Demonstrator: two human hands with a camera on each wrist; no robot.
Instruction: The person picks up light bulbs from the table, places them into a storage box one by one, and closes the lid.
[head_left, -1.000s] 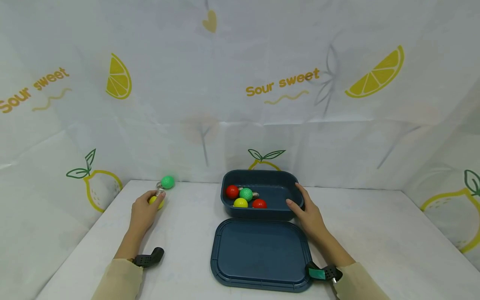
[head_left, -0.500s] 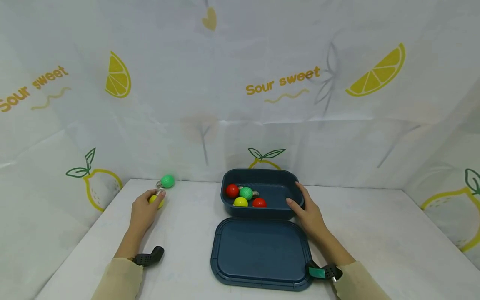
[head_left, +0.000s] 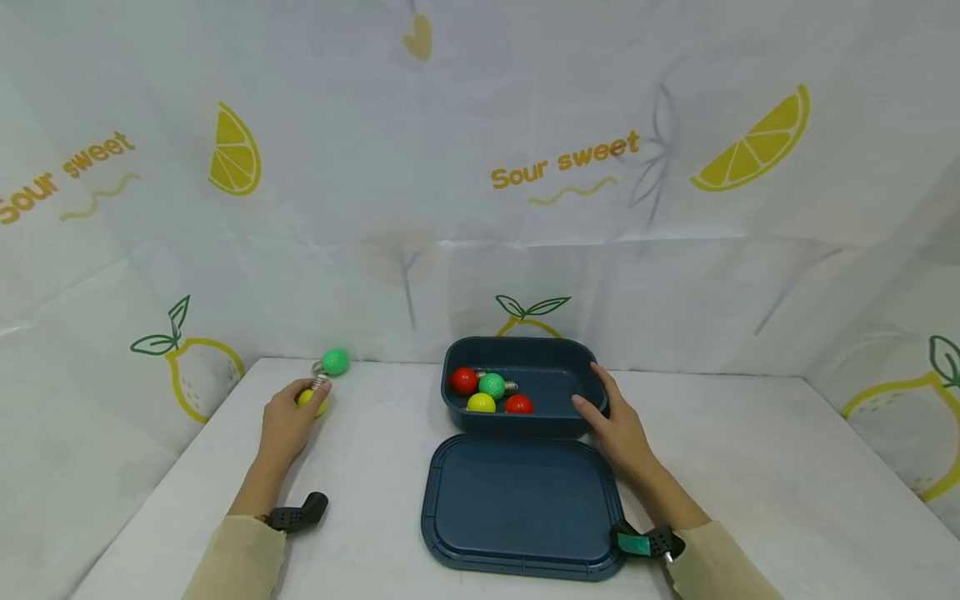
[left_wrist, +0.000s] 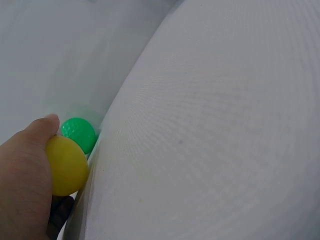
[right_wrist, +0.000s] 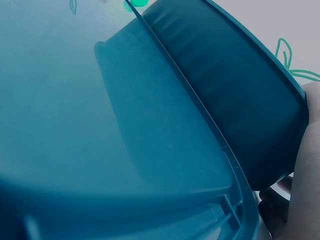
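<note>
My left hand (head_left: 288, 421) grips a yellow light bulb (head_left: 312, 403) at the table's far left, its metal screw base pointing up and away. In the left wrist view the yellow bulb (left_wrist: 67, 166) shows between thumb and fingers. Just behind it lies a green bulb (head_left: 335, 362) with a dimpled surface. My right hand (head_left: 618, 429) holds the right end of a dark blue box (head_left: 525, 427), thumb at the near rim and fingers at the far right corner. Inside the box, toward its left, are two red bulbs (head_left: 464, 381), a green bulb (head_left: 492, 387) and a yellow bulb (head_left: 481, 403).
A dark blue lid (head_left: 521, 508) lies flat on the white table (head_left: 367, 500) in front of the box. A white curtain (head_left: 360, 167) with lemon prints rises behind the table's back edge. Both wrists wear black bands (head_left: 298, 515).
</note>
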